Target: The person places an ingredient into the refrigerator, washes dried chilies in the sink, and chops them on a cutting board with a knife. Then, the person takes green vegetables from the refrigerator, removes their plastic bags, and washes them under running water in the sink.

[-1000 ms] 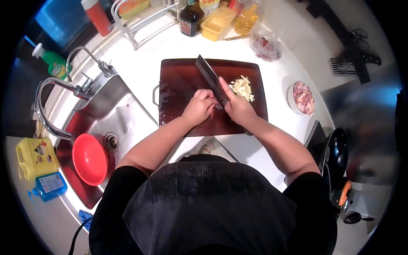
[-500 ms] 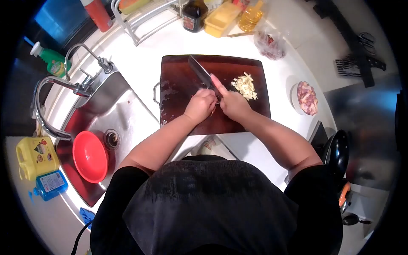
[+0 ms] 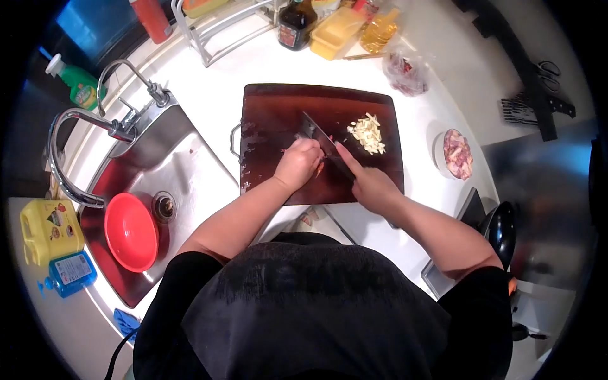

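My right hand (image 3: 375, 189) is closed around the handle of a kitchen knife (image 3: 323, 137), its index finger stretched along the blade. The blade slants up and left over a dark reddish-brown cutting board (image 3: 272, 101). Just left of the blade, my left hand (image 3: 299, 163) is closed, fingers curled down against the board. A small reddish-orange bit (image 3: 320, 168) shows beside its fingers, but what they hold is mostly hidden. A pile of pale yellow cut pieces (image 3: 367, 133) lies on the board, right of the blade.
Left is a steel sink (image 3: 196, 168) with a red basin (image 3: 131, 231) and a curved faucet (image 3: 60, 152). A bowl of raw meat (image 3: 457, 155) stands to the right. Behind the board are a dark bottle (image 3: 296, 26), a yellow container (image 3: 332, 35) and a plastic bag (image 3: 405, 73).
My right hand has drawn the knife back toward me and to the right, so the blade sits lower on the board. My left hand stays in nearly the same place.
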### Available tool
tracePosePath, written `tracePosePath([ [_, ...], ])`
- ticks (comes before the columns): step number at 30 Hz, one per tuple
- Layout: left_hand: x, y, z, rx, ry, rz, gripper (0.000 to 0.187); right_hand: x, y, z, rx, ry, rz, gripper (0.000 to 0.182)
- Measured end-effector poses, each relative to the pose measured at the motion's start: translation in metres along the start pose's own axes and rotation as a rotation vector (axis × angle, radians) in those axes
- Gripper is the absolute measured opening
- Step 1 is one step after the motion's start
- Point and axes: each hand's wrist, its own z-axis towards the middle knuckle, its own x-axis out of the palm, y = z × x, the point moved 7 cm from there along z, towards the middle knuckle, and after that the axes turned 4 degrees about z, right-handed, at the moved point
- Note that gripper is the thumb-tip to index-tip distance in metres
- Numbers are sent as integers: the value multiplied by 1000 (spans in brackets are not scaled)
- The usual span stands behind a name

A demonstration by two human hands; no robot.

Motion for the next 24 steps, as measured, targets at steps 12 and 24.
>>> tracePosePath([
  [12, -5, 5, -7, 0, -42, 38, 9, -13, 29, 33, -237, -207, -23, 80],
  [24, -3, 12, -9, -63, -8, 10, 11, 0, 32, 68, -223, -237, -64, 81],
])
